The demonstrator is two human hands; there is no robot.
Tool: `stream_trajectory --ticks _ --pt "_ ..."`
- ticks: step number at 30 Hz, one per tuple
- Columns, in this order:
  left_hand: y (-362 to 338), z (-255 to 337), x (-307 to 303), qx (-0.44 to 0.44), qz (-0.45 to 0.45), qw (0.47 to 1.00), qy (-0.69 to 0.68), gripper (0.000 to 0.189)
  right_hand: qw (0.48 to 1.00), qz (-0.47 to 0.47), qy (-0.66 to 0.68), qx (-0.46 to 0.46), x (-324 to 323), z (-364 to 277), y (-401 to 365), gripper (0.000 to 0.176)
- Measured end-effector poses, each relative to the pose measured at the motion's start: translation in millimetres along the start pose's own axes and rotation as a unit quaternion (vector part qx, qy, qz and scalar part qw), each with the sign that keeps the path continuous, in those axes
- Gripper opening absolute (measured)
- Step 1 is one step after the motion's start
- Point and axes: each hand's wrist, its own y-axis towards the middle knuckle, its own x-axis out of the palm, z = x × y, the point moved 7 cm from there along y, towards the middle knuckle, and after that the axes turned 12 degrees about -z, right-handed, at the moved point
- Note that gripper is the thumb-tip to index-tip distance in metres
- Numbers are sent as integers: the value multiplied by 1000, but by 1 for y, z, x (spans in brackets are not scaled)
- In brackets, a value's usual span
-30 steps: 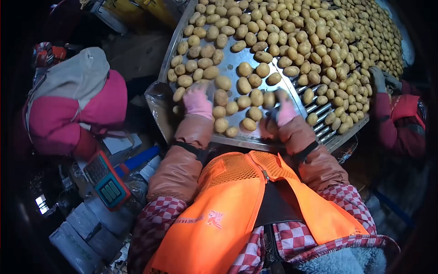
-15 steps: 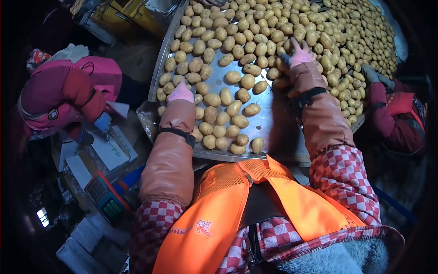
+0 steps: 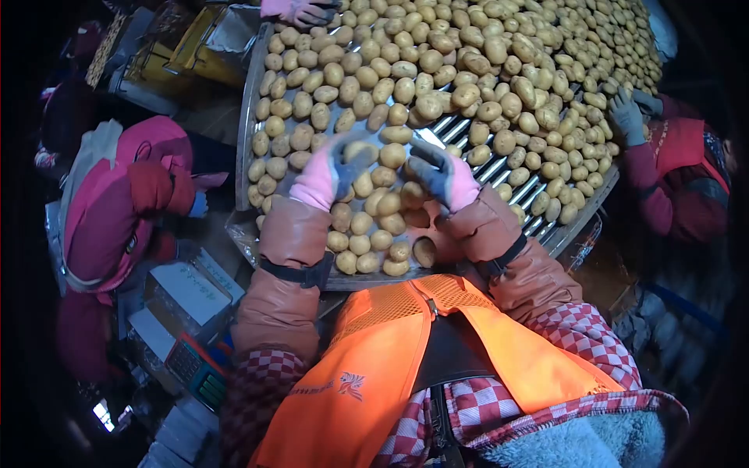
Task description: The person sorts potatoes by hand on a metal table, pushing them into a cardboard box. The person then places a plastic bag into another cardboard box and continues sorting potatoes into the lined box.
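Note:
Many potatoes (image 3: pixel 499 62) cover a metal table (image 3: pixel 248 117) in front of me. My left hand (image 3: pixel 335 171), in a pink and grey glove, curves around a potato (image 3: pixel 356 151) with its fingers apart; whether it grips the potato is unclear. To its right, my right hand (image 3: pixel 442 173), gloved the same way, has its fingers pointing left beside a potato (image 3: pixel 392 155), and its palm side is hidden. Loose potatoes (image 3: pixel 374 226) lie between my wrists and toward the near edge. Metal rollers (image 3: pixel 511 183) show to the right of my right hand.
A co-worker in pink and red (image 3: pixel 129 195) bends over boxes (image 3: pixel 187 288) at the left. Another co-worker's gloved hand (image 3: pixel 626 117) is at the table's right side. A third person's pink-gloved hand (image 3: pixel 303 11) rests at the far left corner. A scale (image 3: pixel 199 370) stands lower left.
Both my hands have come together over the middle of the potatoes, the right one moving left and nearer. Rollers now show at right. The pink-gloved hand shows more at the far corner.

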Motion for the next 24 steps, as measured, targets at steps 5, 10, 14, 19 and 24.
stream_trajectory --ticks 5,10,14,19,24 --pt "78 34 -30 -50 89 891 442 33 931 -36 364 9 10 33 3 35" --pt "124 -15 -36 -156 47 797 581 54 996 48 21 -74 -70 13 17 24" --pt "111 -20 -42 -191 94 828 518 52 802 331 -488 -101 -137 -73 20 32" --pt "120 -30 -57 -244 106 871 414 49 806 174 -553 122 -94 -35 60 54" --pt "91 -22 -36 -60 130 970 198 36 910 -97 -402 -3 -40 13 3 71"
